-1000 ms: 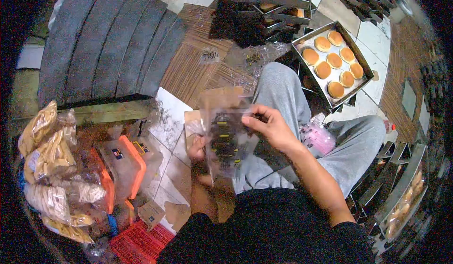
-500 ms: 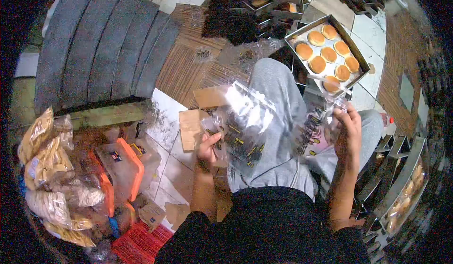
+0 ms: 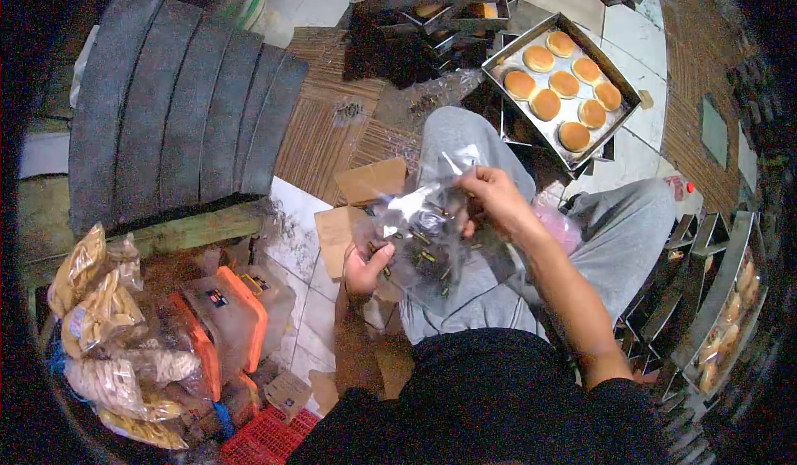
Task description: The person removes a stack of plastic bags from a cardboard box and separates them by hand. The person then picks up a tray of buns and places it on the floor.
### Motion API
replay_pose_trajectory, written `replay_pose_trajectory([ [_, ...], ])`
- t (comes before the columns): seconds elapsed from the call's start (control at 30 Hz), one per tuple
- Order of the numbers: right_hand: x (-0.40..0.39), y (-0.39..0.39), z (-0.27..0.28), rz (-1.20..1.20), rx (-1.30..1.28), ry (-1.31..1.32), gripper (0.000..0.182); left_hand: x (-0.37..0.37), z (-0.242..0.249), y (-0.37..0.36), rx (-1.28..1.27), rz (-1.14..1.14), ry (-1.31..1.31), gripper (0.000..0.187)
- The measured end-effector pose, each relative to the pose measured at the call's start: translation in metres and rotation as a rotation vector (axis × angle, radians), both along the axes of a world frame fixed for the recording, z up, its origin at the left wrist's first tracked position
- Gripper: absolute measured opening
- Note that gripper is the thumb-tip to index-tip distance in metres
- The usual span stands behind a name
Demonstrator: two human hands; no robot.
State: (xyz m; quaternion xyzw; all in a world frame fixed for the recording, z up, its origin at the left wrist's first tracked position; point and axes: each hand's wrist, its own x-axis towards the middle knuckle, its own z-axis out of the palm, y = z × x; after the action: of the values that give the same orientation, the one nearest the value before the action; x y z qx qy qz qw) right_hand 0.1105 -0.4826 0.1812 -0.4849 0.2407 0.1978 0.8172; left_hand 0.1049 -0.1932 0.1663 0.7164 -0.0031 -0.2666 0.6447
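Note:
Several clear plastic bags (image 3: pixel 427 253) with small dark and yellow printing lie over my lap, between my hands. My left hand (image 3: pixel 367 270) is closed on the left edge of these bags, thumb on top. My right hand (image 3: pixel 490 195) pinches clear plastic at their upper right. Below and behind the plastic are my grey trousers (image 3: pixel 614 241). An opened cardboard box (image 3: pixel 371 180) sits just beyond my left hand, its flaps spread. Near my right knee is a pink item (image 3: pixel 560 228), partly hidden by my forearm.
A tray of round buns (image 3: pixel 564 85) stands at upper right, another bun tray (image 3: pixel 427 2) at the top. Orange-edged plastic containers (image 3: pixel 237 315), bagged goods (image 3: pixel 104 299) and a red crate (image 3: pixel 270 436) are at left. A bread tray (image 3: pixel 722 324) is at right.
My right hand has moved left, from over the right leg to the bags beside my left hand, bringing its plastic along. The view has shifted slightly.

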Motion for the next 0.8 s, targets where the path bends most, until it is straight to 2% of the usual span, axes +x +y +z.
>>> replay_pose_trajectory([
  [0.03, 0.002, 0.004, 0.006, 0.024, 0.017, 0.077, 0.038, 0.001, -0.004, 0.005, -0.005, 0.025, 0.026, 0.022],
  [0.07, 0.002, 0.006, 0.006, 0.026, 0.018, 0.080, 0.038, 0.002, -0.008, 0.009, -0.009, 0.053, 0.055, 0.024],
  [0.13, 0.004, 0.010, 0.003, -0.023, 0.247, 0.101, 0.046, 0.001, -0.017, 0.013, -0.019, 0.070, 0.045, 0.025],
  [0.2, 0.004, 0.006, -0.007, 0.012, 0.196, 0.078, 0.048, 0.001, -0.024, 0.017, -0.031, 0.092, 0.035, 0.025],
  [0.27, 0.005, 0.004, -0.012, 0.151, -0.717, -0.406, 0.048, 0.000, -0.029, 0.020, -0.021, 0.088, 0.079, 0.026],
  [0.33, 0.014, -0.002, 0.007, 0.256, -0.789, -0.332, 0.047, -0.001, -0.025, 0.019, -0.028, 0.091, 0.091, 0.025],
  [0.4, 0.031, -0.007, 0.012, 0.307, -1.336, -0.691, 0.047, 0.000, -0.026, 0.019, -0.038, 0.089, 0.102, 0.025],
  [0.43, 0.042, -0.008, 0.006, 0.297, -1.297, -0.800, 0.051, 0.001, -0.027, 0.022, -0.034, 0.062, 0.109, 0.025],
  [0.47, 0.048, -0.008, 0.002, 0.301, -1.301, -0.798, 0.051, 0.002, -0.028, 0.023, -0.030, 0.034, 0.116, 0.024],
  [0.53, 0.061, -0.005, 0.002, 0.662, -1.545, -0.780, 0.054, 0.001, -0.028, 0.023, -0.024, 0.043, 0.123, 0.023],
  [0.6, 0.069, -0.002, 0.000, 0.702, -1.552, -0.783, 0.054, 0.003, -0.031, 0.026, -0.015, 0.063, 0.130, 0.023],
  [0.67, 0.070, -0.003, 0.006, 0.837, -1.448, -0.685, 0.052, -0.001, -0.039, 0.030, -0.055, 0.093, 0.116, 0.024],
  [0.7, 0.065, -0.003, 0.008, 0.768, -1.457, -0.758, 0.042, -0.003, -0.041, 0.031, -0.059, 0.111, 0.119, 0.024],
  [0.73, 0.063, -0.006, 0.010, 0.783, -1.452, -0.766, 0.042, -0.005, -0.044, 0.031, -0.056, 0.145, 0.122, 0.024],
  [0.8, 0.058, -0.012, 0.014, 0.682, -0.933, -0.487, 0.033, -0.008, -0.049, 0.031, -0.051, 0.185, 0.133, 0.025],
])
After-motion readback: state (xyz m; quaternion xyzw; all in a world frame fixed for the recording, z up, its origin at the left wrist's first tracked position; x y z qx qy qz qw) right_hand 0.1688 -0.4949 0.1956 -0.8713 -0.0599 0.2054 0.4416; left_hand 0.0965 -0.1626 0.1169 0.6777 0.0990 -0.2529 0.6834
